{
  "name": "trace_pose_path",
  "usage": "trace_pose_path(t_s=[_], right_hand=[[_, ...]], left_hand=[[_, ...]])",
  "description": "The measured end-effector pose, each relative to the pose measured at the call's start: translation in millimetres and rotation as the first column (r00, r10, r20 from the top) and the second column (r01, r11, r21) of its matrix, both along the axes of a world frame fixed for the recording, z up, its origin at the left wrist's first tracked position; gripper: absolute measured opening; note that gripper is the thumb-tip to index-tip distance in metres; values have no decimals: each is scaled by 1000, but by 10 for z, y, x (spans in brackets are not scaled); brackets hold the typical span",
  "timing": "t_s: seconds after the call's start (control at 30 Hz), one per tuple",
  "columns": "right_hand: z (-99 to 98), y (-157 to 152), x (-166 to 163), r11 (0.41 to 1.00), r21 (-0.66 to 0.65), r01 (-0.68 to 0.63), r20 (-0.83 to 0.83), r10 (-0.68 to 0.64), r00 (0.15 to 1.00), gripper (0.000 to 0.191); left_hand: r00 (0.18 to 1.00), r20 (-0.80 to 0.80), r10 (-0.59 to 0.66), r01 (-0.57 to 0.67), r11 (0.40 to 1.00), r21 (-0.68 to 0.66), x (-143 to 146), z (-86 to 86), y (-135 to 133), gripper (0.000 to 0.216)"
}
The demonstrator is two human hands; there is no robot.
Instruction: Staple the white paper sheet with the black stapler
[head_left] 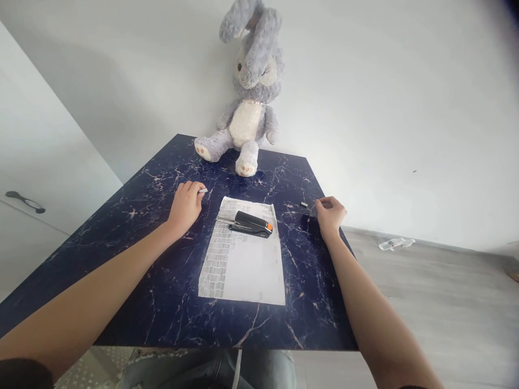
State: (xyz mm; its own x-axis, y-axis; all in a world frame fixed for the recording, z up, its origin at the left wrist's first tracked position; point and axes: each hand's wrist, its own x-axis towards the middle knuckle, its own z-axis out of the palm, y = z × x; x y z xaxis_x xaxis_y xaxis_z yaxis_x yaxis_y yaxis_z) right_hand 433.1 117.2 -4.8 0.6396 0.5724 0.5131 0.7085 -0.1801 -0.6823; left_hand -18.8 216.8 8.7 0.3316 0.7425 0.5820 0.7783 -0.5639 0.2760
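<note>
My left hand (185,205) rests on the dark blue marble table (133,254), its fingers closed on a small silvery strip (203,190) that looks like staples. My right hand (330,214) is near the table's right edge, its fingers pinched on a small clear container (308,209) that is hard to make out. Between my hands lies a sheet of paper (247,265). A black stapler with an orange tip (250,224) lies on the paper's far end, touched by neither hand.
A grey plush rabbit (251,92) sits at the table's far edge against the white wall. A white cabinet with a dark handle (25,201) stands on the left. A plastic bottle (395,243) lies on the wooden floor to the right.
</note>
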Motion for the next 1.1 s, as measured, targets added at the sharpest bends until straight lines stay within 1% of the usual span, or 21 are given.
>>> trace_pose_path(t_s=[0.1,0.23,0.37,0.5,0.57,0.63,0.77,0.83,0.87,0.9,1.1], right_hand=[[4,-4,-1,1000,-3,3,-68,-4,998,17],[-9,-1,-5,1000,-14,-25,-60,24,998,15],[-14,6,-15,999,-23,-41,-56,39,998,16],[-11,13,-22,999,-20,-47,-68,46,997,15],[-14,16,-18,998,-21,-60,-73,58,996,15],[-22,19,-10,998,-24,-66,-72,65,995,16],[-44,28,7,997,-33,-74,-68,72,995,18],[-48,31,7,996,-33,-81,-71,78,994,18],[-47,32,4,996,-32,-82,-73,79,994,18],[-44,32,0,996,-33,-83,-75,80,994,18],[-26,31,-21,995,-48,-93,-75,90,993,18]], left_hand=[[996,78,-43,41,999,19,29,35,-33,30],[991,118,-70,70,998,7,52,69,-68,35],[980,169,-109,115,993,-29,72,80,-85,28],[938,273,-213,231,972,-34,107,82,-114,23],[914,300,-273,299,953,-42,130,96,-152,23],[887,309,-343,382,921,-74,151,122,-206,23],[803,358,-477,556,816,-160,176,180,-311,22],[761,383,-524,618,766,-180,180,196,-341,21],[749,381,-542,635,751,-181,182,198,-349,20],[747,366,-555,641,746,-178,183,194,-352,19],[780,239,-579,620,768,-163,190,127,-320,14]])
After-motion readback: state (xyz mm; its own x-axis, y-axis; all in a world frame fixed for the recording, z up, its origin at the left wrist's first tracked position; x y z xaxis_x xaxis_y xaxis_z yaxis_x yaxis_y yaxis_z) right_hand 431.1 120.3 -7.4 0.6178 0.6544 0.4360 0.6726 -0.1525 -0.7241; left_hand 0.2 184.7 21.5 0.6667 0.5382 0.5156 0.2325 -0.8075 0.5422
